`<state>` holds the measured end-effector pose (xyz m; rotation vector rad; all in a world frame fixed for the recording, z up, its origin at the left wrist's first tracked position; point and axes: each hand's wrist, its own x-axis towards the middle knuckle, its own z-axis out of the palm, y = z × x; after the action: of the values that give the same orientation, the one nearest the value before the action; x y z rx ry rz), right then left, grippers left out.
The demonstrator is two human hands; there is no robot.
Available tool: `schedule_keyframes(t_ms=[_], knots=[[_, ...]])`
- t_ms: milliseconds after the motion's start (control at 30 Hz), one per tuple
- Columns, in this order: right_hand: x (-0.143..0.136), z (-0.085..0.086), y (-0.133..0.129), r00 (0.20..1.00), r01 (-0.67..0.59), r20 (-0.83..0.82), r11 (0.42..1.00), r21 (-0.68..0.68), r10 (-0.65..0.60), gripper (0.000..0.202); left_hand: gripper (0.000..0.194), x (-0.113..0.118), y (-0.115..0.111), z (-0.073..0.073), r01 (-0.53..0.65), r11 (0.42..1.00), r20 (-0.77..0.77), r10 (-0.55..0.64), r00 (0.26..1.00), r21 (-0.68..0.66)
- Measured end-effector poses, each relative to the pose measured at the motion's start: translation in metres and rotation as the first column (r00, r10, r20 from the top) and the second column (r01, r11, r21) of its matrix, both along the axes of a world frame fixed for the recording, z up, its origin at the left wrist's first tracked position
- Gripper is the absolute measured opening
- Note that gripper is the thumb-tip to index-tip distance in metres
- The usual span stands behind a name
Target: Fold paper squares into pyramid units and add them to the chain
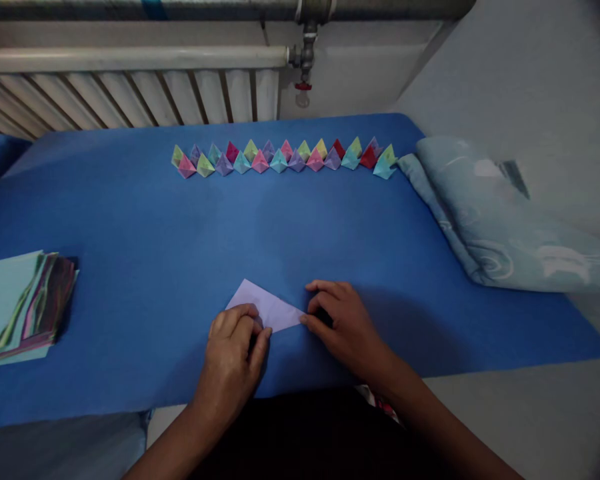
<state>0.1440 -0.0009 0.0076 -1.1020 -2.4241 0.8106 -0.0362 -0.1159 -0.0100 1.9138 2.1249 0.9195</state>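
A lavender sheet of origami paper (273,309), folded into a pointed shape, lies on the blue surface in front of me. My left hand (235,343) rests over its left part, fingers curled and thumb at the lower edge, gripping it. At the narrow right corner, my right hand (343,320) has its thumb on the paper's tip. Its index finger is raised apart from the thumb, while the other fingers curl in near the corner. Part of the paper is hidden beneath my left hand.
Two rows of small folded paper boats (279,160) in several colours stand toward the back. A stack of coloured paper (10,300) lies at the left. On the right is a folded pale blue-green cloth (495,227). A radiator (130,97) stands behind the blue surface (180,233).
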Motion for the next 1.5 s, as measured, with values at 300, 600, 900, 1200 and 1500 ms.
schedule_keyframes(t_ms=[300, 600, 900, 1200, 1500], knots=[[0.001, 0.008, -0.002, 0.990, -0.077, 0.122, 0.995, 0.061, 0.069, 0.014, 0.018, -0.003, -0.005, -0.001, 0.038, 0.999, -0.018, -0.037, 0.999, 0.032], [-0.009, 0.022, -0.013, 0.972, -0.077, 0.215, 0.993, -0.092, 0.095, 0.031, 0.023, 0.000, -0.009, 0.002, 0.123, 0.990, -0.170, -0.111, 0.979, 0.065], [-0.013, 0.022, -0.012, 0.989, 0.032, -0.115, 0.902, -0.431, -0.090, 0.016, 0.023, 0.004, -0.005, 0.004, 0.135, 0.988, -0.226, -0.117, 0.967, 0.069], [-0.009, 0.028, -0.020, 0.915, -0.084, -0.360, 0.786, -0.613, -0.183, 0.016, 0.013, -0.002, -0.005, 0.008, 0.147, 0.971, -0.215, -0.105, 0.971, 0.189], [-0.014, 0.050, -0.016, 0.877, -0.254, -0.476, 0.905, -0.341, 0.067, 0.006, 0.015, -0.003, -0.012, 0.055, 0.177, 0.978, 0.595, -0.079, 0.800, -0.108]])
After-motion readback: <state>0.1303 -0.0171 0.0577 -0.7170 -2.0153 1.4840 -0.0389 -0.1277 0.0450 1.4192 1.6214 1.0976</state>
